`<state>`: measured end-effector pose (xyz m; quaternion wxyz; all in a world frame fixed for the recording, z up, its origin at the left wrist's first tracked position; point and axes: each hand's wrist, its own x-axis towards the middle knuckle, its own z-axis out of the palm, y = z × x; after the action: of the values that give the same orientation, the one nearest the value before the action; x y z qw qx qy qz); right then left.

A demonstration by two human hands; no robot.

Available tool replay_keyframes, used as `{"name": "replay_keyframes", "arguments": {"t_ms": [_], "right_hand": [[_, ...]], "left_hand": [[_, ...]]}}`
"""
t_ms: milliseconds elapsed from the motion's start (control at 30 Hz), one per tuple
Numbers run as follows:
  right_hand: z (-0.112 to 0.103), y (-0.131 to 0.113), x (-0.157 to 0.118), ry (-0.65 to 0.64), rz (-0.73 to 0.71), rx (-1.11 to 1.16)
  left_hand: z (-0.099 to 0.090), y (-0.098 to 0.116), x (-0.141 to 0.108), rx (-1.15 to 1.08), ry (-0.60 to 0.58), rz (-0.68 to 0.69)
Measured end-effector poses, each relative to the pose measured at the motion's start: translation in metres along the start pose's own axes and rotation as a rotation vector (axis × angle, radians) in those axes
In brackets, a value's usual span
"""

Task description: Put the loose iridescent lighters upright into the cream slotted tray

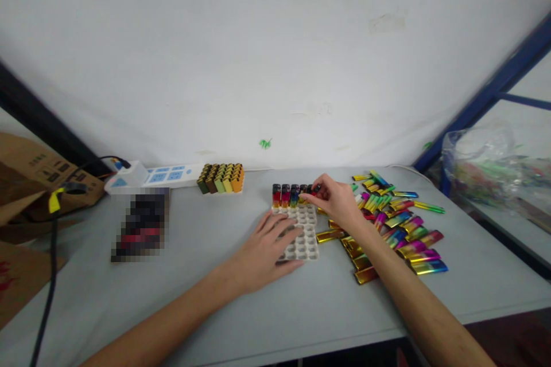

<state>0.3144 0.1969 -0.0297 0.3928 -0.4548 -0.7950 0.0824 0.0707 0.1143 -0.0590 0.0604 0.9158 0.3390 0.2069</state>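
A white tray (306,232) with rows of small holes lies on the table in front of me. My left hand (269,246) rests on its left side, fingers spread. Upright lighters (285,195) with dark tops and shiny red, yellow and blue bodies stand along the tray's far end. My right hand (331,198) is above the right end of that row, thumb and fingers pinched on a lighter (317,188) with a dark red top. Its lower part is hidden by the fingers. Right of the tray, shiny multicoloured lighter bodies (398,218) lie in a loose pile.
A block of upright gold, green and dark pieces (221,178) stands at the back left, beside a white power strip (172,176). A pixelated item (144,223) lies on the table (206,229). Cardboard boxes (38,166) and a black cable (52,264) are far left.
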Motion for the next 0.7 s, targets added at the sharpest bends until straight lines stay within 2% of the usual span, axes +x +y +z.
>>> {"name": "replay_keyframes", "arguments": {"t_ms": [200,300,400,567,700], "right_hand": [[0.018,0.006,-0.005,0.034,0.063,-0.073],[0.024,0.005,-0.005,-0.002,0.081,-0.07],[0.025,0.004,-0.005,-0.032,0.085,-0.068],[0.025,0.005,-0.005,0.022,0.045,-0.107],[0.022,0.005,-0.004,0.065,0.032,-0.037]], "left_hand": [[0.002,-0.002,-0.001,0.005,0.004,0.005],[0.002,-0.002,-0.001,0.014,0.01,0.012],[0.002,-0.002,0.0,0.017,0.011,0.014],[0.002,-0.001,0.0,0.022,0.005,0.009],[0.001,-0.001,0.0,0.032,0.008,0.008]]}}
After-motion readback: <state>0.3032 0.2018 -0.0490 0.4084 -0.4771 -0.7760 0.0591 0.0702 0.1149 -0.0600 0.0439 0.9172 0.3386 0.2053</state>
